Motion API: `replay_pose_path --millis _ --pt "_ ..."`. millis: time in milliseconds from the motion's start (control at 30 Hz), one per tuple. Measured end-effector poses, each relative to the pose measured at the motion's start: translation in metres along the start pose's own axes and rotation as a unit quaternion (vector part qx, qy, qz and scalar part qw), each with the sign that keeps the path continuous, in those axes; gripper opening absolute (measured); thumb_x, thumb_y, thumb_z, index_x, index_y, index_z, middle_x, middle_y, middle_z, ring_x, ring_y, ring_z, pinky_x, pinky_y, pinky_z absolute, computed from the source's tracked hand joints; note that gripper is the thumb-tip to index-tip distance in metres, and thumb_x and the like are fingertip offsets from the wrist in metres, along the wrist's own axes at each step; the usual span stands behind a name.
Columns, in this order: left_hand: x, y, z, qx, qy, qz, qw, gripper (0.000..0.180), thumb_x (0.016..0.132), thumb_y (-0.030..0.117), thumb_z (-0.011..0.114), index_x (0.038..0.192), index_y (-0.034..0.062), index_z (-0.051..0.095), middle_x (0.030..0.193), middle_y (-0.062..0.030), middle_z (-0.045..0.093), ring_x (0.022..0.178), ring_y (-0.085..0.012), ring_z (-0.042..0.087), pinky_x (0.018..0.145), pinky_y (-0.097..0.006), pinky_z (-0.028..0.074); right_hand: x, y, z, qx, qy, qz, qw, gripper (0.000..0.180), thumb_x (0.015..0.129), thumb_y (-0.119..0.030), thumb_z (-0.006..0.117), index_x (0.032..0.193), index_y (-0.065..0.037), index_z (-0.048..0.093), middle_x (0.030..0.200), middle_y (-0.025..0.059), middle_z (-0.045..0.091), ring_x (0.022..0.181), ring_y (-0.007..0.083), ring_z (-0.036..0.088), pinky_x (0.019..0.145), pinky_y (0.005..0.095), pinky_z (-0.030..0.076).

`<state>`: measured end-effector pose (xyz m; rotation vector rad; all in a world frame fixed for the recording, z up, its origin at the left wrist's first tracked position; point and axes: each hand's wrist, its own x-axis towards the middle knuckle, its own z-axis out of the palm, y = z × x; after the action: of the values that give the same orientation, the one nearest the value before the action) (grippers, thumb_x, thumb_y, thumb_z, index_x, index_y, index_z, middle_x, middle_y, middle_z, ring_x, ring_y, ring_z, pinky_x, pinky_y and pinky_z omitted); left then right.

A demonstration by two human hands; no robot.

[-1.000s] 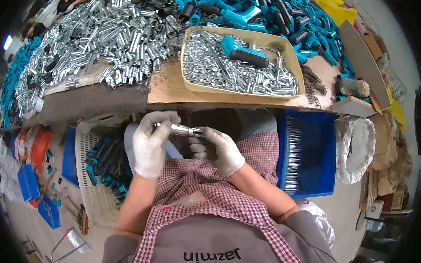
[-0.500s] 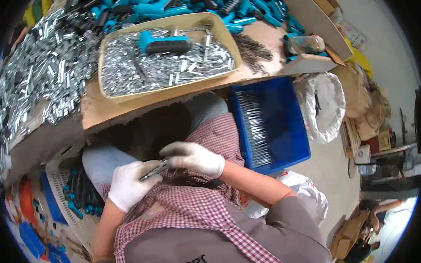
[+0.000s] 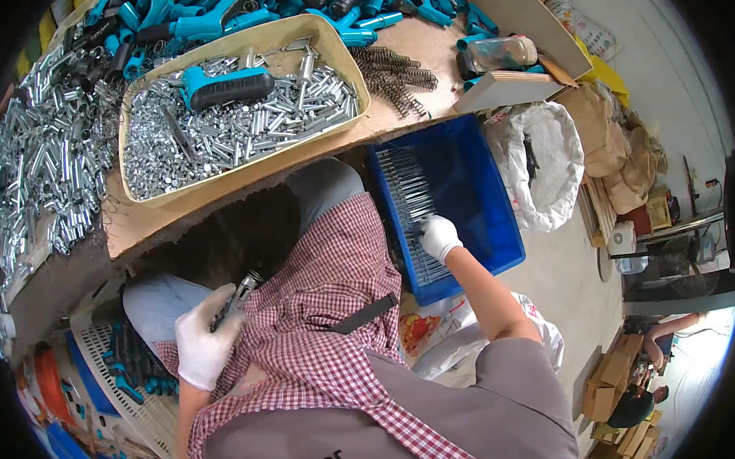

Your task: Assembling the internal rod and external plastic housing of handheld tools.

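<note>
My left hand (image 3: 206, 339), in a white glove, is closed round a short silver metal piece (image 3: 242, 296) with a dark end, above my lap. My right hand (image 3: 440, 238), gloved too, reaches into the blue bin (image 3: 500, 256). Its fingers are drawn together at the row of slim silver rods (image 3: 407, 187) lined up along the bin's left side. A small dark shape shows at these fingertips; I cannot make out what it is.
A cream tray (image 3: 348, 62) of loose metal parts, with a teal-and-black handle (image 3: 230, 88) on top, sits on the bench. Springs (image 3: 389, 77) lie beside it. Metal tubes (image 3: 45, 170) are heaped at left. A white sack (image 3: 558, 180) stands right of the bin.
My right hand has left the metal piece and moved right into the blue bin. The left hand keeps hold of the piece, lower and further left. The view has shifted.
</note>
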<state>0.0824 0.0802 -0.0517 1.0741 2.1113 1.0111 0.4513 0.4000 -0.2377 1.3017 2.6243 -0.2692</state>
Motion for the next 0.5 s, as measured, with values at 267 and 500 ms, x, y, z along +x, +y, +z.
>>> replay_pose_path --millis 267,500 --pt "0.002 -0.001 0.004 0.001 0.025 0.045 0.999 0.040 0.075 0.007 0.072 0.113 -0.0052 0.069 0.094 -0.0188 0.073 0.084 -0.0199 0.070 0.079 -0.031 0.053 -0.013 -0.015 0.006 -0.119 -0.016 -0.011 0.993 0.022 0.087 -0.012 0.057 0.101 -0.012 0.074 0.096 0.0139 0.069 0.093 0.0308 0.068 0.082 0.0428 0.054" --pt "-0.003 -0.007 -0.008 -0.029 -0.003 -0.034 0.999 0.038 0.081 0.016 0.072 0.115 -0.0022 0.069 0.108 -0.0219 0.071 0.102 -0.0304 0.070 0.089 -0.035 0.052 0.002 -0.026 -0.029 -0.042 -0.040 0.100 0.993 0.026 0.076 -0.011 0.065 0.101 -0.006 0.070 0.098 0.0200 0.071 0.089 0.0380 0.069 0.079 0.0443 0.056"
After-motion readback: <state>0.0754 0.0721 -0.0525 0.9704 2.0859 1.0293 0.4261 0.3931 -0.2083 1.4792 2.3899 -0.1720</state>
